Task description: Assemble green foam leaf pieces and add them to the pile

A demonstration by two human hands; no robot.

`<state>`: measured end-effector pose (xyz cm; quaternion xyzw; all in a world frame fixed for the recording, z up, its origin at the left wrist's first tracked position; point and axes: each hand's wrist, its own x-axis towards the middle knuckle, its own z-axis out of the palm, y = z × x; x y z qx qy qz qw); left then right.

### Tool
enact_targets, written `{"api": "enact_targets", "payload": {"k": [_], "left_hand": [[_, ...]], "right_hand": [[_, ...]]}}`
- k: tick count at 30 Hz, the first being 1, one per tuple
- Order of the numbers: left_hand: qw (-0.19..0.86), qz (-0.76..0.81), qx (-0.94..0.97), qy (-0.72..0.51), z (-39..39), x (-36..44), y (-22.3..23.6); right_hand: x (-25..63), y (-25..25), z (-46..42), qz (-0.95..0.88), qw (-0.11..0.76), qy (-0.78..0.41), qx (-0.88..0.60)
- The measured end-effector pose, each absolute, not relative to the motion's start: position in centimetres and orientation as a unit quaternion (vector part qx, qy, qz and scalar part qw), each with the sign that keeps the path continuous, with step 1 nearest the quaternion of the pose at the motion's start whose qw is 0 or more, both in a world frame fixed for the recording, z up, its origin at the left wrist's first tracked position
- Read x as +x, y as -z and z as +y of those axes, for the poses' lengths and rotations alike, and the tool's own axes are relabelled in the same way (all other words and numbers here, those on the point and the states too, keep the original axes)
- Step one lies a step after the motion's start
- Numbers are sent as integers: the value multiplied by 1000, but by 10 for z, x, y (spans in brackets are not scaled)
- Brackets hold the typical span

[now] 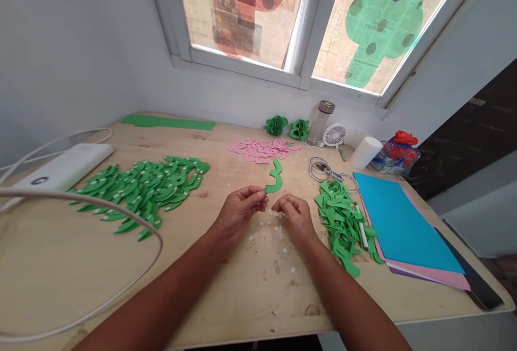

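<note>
A green paper cutout shaped like a figure 3 (276, 183) stands up from the fingertips of my left hand (243, 210), pinched at its lower end. Just to the right, my right hand (298, 217) is closed with thumb and fingers together over the tabletop; anything in its fingertips is too small to make out. Small white paper bits (278, 228) lie scattered on the wooden table (258, 297) beneath and between the hands. Left of them spreads a heap of green cutouts (141, 192), many bearing small white patches. Pink cutouts (256, 149) lie beyond.
Green scraps (341, 216) and a white marker (362, 230) are at right, beside blue sheets (404, 222). Scissors (325, 168), a bottle (321, 122), a small fan (334, 135) and green paper flowers (276, 125) stand behind. A cable (159, 240) loops near a white power bank (67, 165).
</note>
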<state>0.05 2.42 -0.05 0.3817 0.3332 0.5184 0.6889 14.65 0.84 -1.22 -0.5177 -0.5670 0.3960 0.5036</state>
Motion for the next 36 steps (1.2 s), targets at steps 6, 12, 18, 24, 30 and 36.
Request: {"api": "enact_targets", "payload": {"k": [6,12,18,24,30,36], "left_hand": [[694,328,394,-506,23,2,0],[683,352,432,-472,22,5,2],[691,358,429,-459,22,4,4],[602,406,506,-466,23,7,3],[533,440,542,-478,22,7,2],[511,452,556,-475,21,8,4]], "right_hand": [[147,7,9,-484,564,-446,-499],[146,7,10,-461,595,-445,-485],[146,6,11,-465,592,-440,-489],[145,7,10,-498,567,-424,-501],[144,11,7,-582,522,-330,-529],[145,12,6,-603,505,-273,-554]]}}
